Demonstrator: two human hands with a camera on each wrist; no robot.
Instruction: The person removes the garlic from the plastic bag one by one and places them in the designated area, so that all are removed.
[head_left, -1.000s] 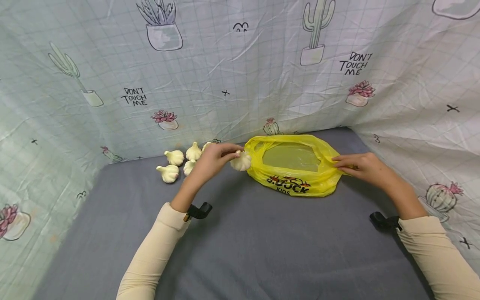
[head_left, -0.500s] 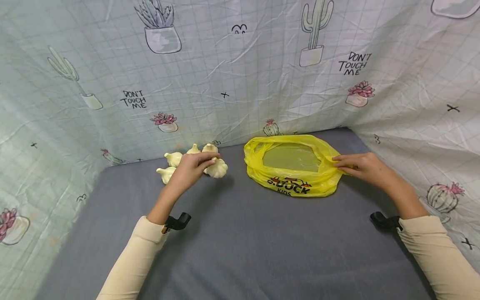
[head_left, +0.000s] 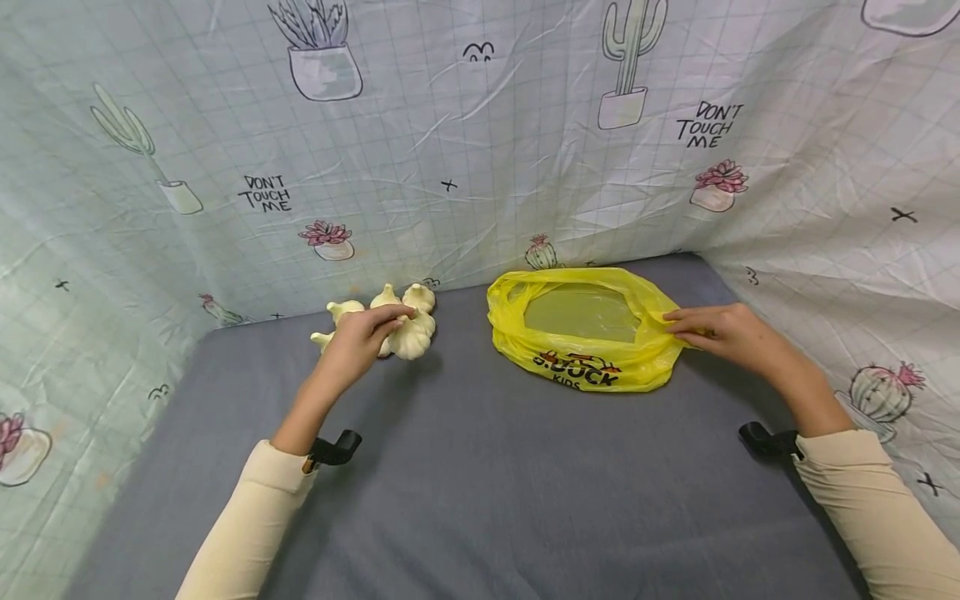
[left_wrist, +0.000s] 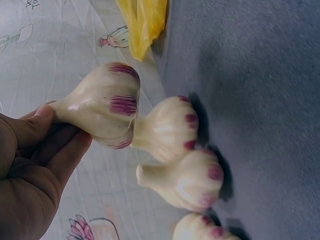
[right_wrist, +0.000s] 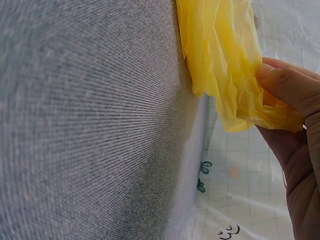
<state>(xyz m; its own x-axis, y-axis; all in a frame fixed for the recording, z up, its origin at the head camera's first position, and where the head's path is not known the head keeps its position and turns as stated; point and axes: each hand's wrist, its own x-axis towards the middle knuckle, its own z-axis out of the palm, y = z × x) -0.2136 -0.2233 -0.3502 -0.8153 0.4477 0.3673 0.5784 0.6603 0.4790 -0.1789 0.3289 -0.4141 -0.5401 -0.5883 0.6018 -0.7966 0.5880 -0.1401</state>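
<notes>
My left hand (head_left: pixel 365 333) pinches a garlic bulb (head_left: pixel 412 335) by its stem; in the left wrist view this bulb (left_wrist: pixel 102 107), cream with purple streaks, is held up off the cloth. Behind and beside it lie several more garlic bulbs, among them one at the back (head_left: pixel 418 297) and one at the left (head_left: pixel 343 310), partly covered by the hand. My right hand (head_left: pixel 723 331) pinches the right edge of a yellow plastic bag (head_left: pixel 592 367) with its mouth spread open. Between thumb and fingers the bag's film (right_wrist: pixel 225 65) bunches up in the right wrist view.
A grey cloth (head_left: pixel 540 483) covers the table. Around it hangs a pale curtain (head_left: pixel 450 125) printed with cacti, close behind the bulbs and the bag. Each wrist wears a black camera mount, such as the left one (head_left: pixel 335 447).
My left hand has carried the garlic bulb leftward, from beside the bag's left rim to in front of the other bulbs. The right hand and bag have stayed put.
</notes>
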